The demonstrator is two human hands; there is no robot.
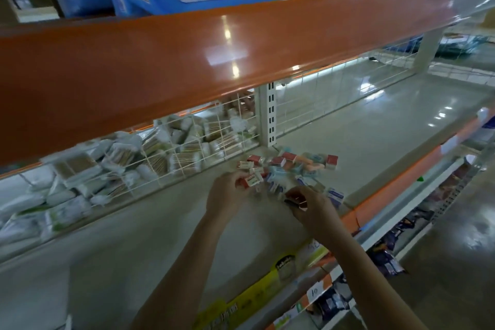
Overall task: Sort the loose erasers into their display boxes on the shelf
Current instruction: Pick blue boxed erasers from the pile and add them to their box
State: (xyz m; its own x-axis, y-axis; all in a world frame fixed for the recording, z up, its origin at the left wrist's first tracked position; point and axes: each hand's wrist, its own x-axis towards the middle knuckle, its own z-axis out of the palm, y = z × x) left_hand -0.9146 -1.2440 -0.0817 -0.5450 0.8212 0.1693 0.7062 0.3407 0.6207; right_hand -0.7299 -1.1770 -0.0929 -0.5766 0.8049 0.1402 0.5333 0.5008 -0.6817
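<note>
Head view: left hand (227, 193) fingers pinch a red-and-white eraser (250, 180), label too blurry to read. Right hand (308, 203) fingers pinch a small dark one (296, 202). Loose pile (294, 166) sits on the shelf (160, 222) just beyond both. Tag below reads "10" (314, 292).

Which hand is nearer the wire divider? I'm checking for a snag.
Left. The left hand works just right of the wire divider; the right hand sits farther right, near the shelf's front edge.
</note>
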